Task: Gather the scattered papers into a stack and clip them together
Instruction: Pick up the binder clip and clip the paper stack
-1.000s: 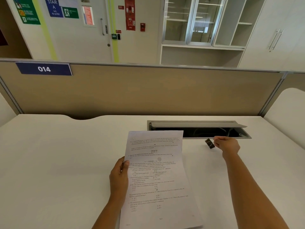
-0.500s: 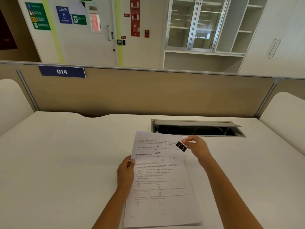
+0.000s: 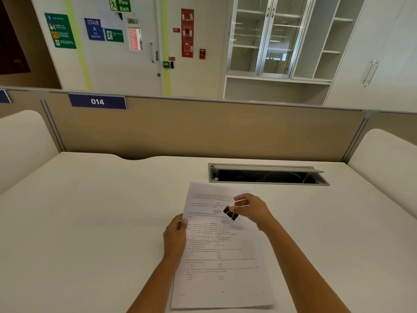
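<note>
We are at the clipping step. The papers (image 3: 222, 249) look gathered into one stack, which lies on the white table (image 3: 90, 222) near its front edge. Our left hand (image 3: 174, 236) grips the stack's left edge about a third of the way down from the far end, thumb on top and the fingers (image 3: 180, 222) curled under, pinching the sheets. Our right hand (image 3: 250, 210) hovers over the far right part of the stack, its fingers pinching the wire handles of a black binder clip (image 3: 230, 213). We cannot tell whether the clip's mouth is sprung wide or closed.

The stack's long axis runs near to far, leaning a little to the left at the far end, and the print reads upright from our side, so the head of the page points away from us. The clip hangs at a slant, its black body aimed down and left toward the sheet, its handles up and right in our grip.

Next, we judge, the handles need squeezing so the mouth opens, then the clip must slide over an edge, likely the far one, while the left hand keeps the sheets squared.
</note>
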A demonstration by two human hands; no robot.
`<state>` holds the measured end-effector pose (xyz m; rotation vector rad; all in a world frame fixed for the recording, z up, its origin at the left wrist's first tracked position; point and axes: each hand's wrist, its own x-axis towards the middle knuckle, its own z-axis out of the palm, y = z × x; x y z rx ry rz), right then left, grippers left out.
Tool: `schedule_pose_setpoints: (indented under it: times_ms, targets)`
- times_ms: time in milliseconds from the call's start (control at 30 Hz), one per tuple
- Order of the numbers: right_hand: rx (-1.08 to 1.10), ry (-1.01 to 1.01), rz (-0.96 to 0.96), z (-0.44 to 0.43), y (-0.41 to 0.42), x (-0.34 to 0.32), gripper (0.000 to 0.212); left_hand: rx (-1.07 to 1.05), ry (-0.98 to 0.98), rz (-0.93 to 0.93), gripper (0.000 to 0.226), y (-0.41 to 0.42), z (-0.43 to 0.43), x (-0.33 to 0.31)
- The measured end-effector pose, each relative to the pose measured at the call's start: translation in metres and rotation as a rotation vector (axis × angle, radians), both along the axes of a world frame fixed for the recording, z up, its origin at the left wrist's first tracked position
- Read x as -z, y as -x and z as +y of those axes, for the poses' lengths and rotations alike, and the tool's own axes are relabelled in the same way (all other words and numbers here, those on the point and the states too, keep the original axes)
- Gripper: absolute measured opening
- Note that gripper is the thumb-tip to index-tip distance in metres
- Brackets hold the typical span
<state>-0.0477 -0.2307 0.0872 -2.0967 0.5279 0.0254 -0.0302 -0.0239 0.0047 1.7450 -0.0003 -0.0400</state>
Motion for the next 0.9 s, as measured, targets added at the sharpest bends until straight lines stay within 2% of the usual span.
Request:
schedule_pose_setpoints:
  times_ms: [100,167,267,667,900]
  targets:
    - [-0.055,0.21,0.06,0.002,0.0,-0.001,0.05,-0.004,0.001,0.002,0.018,0.001,0.0,0.0]
    - [-0.08,0.342,0.085,0.004,0.001,0.0,0.05,-0.006,0.009,0.0,0.018,0.002,0.0,0.001]
    - [-0.09,0.424,0.088,0.008,0.003,0.005,0.049,-0.007,0.007,-0.01,0.018,0.001,0.0,0.001]
    - [-0.06,0.388,0.08,0.013,0.008,0.018,0.043,-0.012,-0.021,-0.016,0.023,-0.002,-0.001,0.005]
    - [-0.181,0.474,0.149,0.011,0.008,0.017,0.058,-0.015,-0.045,-0.019,0.025,-0.002,-0.001,0.006]
